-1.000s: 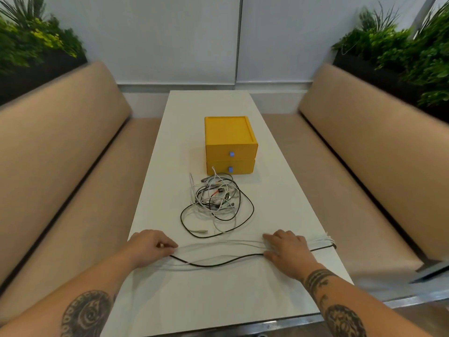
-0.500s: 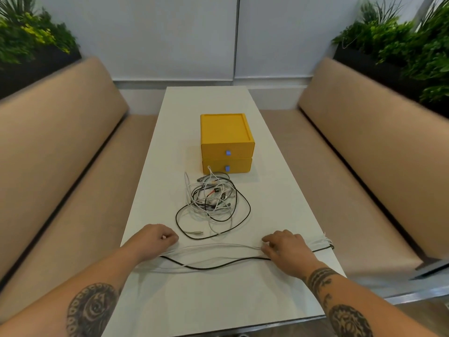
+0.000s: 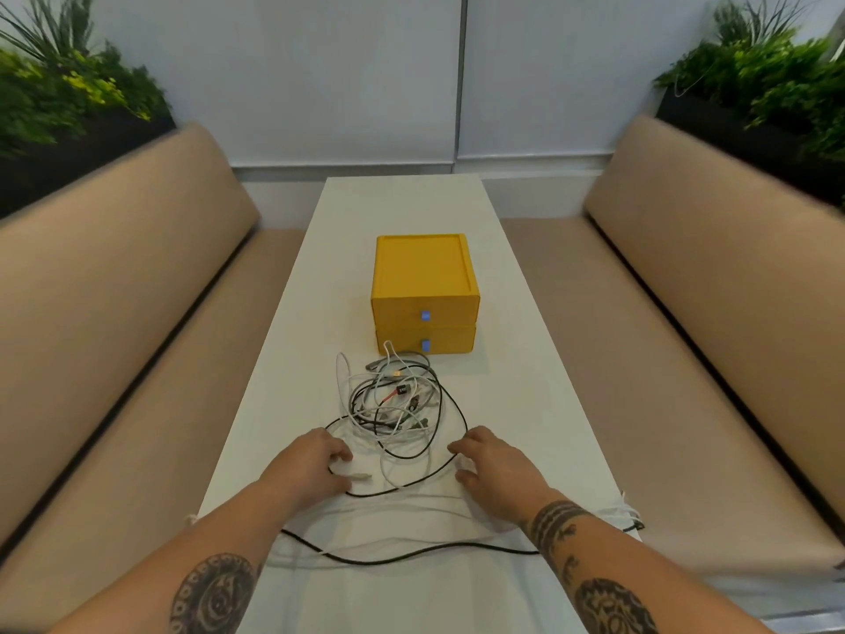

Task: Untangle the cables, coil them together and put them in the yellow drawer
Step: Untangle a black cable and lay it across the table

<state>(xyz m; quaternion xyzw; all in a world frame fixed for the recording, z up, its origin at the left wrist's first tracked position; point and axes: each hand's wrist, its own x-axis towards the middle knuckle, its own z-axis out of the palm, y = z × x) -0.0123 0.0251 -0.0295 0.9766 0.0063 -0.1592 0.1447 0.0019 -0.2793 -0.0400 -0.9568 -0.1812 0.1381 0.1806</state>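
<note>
Centrally on the table: a yellow drawer unit [image 3: 425, 276] stands on the white table [image 3: 411, 203], with two stacked drawers, both closed, each with a small blue pull.
Upper drawer: [image 3: 398, 313] front flush with the unit.
Lower drawer: [image 3: 398, 344] front flush too; a white cable end rises just in front of it.
Tangle of cables: [image 3: 393, 404] white, grey and black leads knotted together, on the table just in front of the unit, between it and the hands.
Black loop: [image 3: 462, 416] a wide black ring runs around the tangle's near side and passes by both hands.
Laid-out cables: [image 3: 402, 507] several white leads and a black one lie stretched across the near table, under both forearms, with ends hanging over the right edge.
Left hand: [image 3: 311, 464] palm down at the loop's left side, fingers curled with tips at the cable; I cannot tell whether it actually pinches anything.
White connector: [image 3: 359, 475] on the table just beside the left thumb.
Right hand: [image 3: 494, 469] palm down at the loop's right side, fingers spread and fairly straight, gripping nothing, the black lead running between thumb and fingertips.
Benches: tan padded seats [image 3: 137, 313] flank the table.
Plants: green foliage [image 3: 68, 98] behind the backrests.
</note>
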